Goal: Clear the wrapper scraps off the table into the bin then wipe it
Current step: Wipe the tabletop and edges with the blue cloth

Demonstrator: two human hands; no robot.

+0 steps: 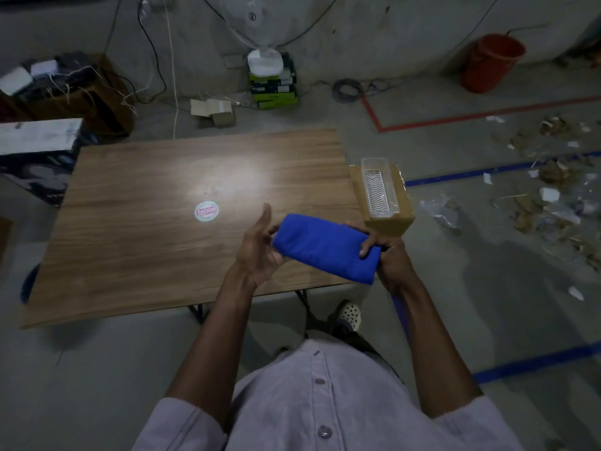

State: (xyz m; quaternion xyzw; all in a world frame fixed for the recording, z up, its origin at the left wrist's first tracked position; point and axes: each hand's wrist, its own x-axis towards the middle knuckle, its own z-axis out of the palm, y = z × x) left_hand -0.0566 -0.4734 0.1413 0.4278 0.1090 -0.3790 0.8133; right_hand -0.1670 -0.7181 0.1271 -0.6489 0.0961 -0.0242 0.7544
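No scraps show on the wooden table (136, 203), so the wiping step seems in hand. A folded blue cloth (325, 249) hangs over its five o'clock corner, the right hand (387, 255) clamped on one end, the left hand (260, 249) cupping the other with fingers loosely apart. Next, I judge, it must be laid flat and swept toward eleven o'clock, past the round sticker (206, 211).

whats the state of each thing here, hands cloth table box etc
blue cloth: folded, held above the table's near right corner
left hand: grip loose on the cloth's end
right hand: grip shut on the cloth
table: bare except a round sticker
cardboard box: holds a clear tray
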